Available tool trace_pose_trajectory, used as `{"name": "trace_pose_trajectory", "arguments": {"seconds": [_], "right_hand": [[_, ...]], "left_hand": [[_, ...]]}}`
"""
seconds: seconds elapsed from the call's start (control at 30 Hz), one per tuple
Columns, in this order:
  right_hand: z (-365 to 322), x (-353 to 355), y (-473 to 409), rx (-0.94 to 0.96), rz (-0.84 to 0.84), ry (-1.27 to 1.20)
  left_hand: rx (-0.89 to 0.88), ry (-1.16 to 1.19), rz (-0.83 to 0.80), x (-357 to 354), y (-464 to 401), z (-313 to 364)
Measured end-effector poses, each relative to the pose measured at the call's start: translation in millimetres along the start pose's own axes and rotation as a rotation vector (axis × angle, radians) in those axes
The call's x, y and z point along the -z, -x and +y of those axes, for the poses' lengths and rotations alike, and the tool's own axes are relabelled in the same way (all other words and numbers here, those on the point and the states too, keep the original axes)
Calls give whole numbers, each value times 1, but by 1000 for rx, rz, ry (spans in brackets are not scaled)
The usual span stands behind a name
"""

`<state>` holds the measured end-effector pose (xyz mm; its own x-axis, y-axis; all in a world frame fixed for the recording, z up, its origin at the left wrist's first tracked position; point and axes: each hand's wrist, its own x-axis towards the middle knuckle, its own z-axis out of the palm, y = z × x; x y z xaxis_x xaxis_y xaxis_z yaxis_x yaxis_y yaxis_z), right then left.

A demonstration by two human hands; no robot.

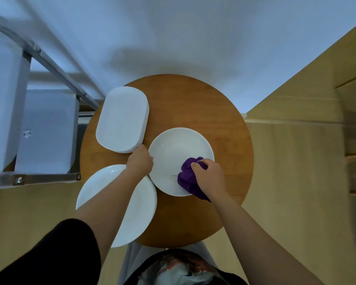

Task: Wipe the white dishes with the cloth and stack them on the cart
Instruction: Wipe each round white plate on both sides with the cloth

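Head view, looking straight down: the right hand [211, 177] is curled tight around a bunched purple cloth [188, 177], pressing it onto the near right part of a round white plate [173, 153] at the middle of the round wooden bench [193, 99]. The left hand [140, 161] has its fingers bent over that plate's left rim, steadying it. A stack of oblong white platters [121, 120] sits far left; a second round plate stack [136, 212] lies under the left forearm. The metal cart [49, 177] stands left of the bench. No writing is legible.
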<state>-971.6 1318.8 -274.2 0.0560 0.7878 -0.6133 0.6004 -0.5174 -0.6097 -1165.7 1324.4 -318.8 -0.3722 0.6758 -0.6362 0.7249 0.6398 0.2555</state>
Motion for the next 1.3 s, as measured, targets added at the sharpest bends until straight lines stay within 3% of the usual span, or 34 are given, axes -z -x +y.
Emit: {"name": "trace_pose_trajectory", "arguments": {"seconds": [0.2,0.33,0.5,0.63,0.7,0.77,0.87,0.97,1.13,1.3], "right_hand": [[10,14,-3,-56,13,-204],[16,16,0,-122,37,-295],[18,14,11,-190,17,-358],[11,14,33,-154,-231,-335],[4,6,47,-67,-322,-151],[0,-7,57,35,-203,170],[-12,-13,65,133,149,581],[-33,-7,66,185,367,568],[-88,4,76,315,518,406],[-139,9,114,722,535,410]], "left_hand": [[39,466,124,3,9,10],[113,783,-48,1,19,22],[163,919,-90,2,30,21],[173,1017,-138,5,48,21],[152,1109,-174,7,62,22],[113,1199,-205,9,77,22],[74,1285,-215,23,101,29],[9,1276,-183,45,125,32],[-118,1217,-67,84,168,34],[-199,1224,28,125,198,35]]}}
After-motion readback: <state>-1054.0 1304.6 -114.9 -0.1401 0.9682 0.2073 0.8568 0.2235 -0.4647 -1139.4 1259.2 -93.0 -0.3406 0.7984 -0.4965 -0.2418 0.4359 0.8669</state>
